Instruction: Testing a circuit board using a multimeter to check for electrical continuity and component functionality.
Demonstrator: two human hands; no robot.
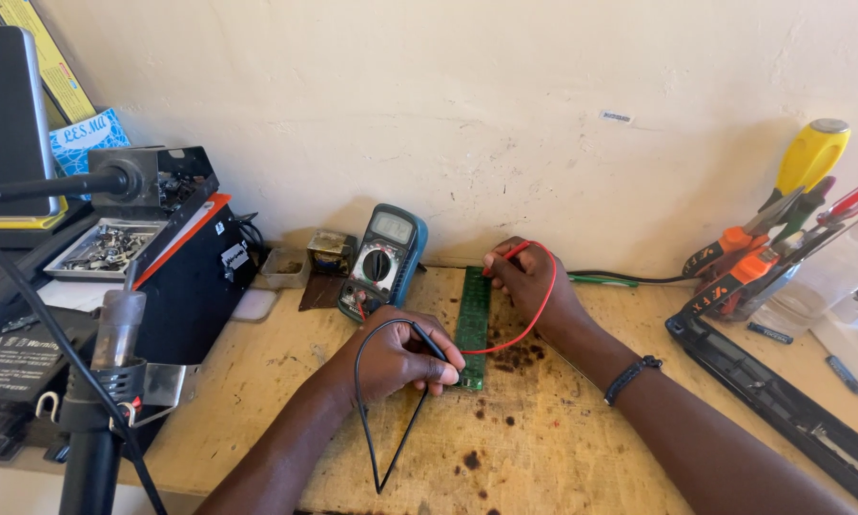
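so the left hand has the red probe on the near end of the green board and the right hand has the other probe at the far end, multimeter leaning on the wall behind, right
Not quite: the head view shows the left hand holding the black probe, not the red one. The red probe is in the right hand at the far end of the green board. The multimeter does lean on the wall behind.
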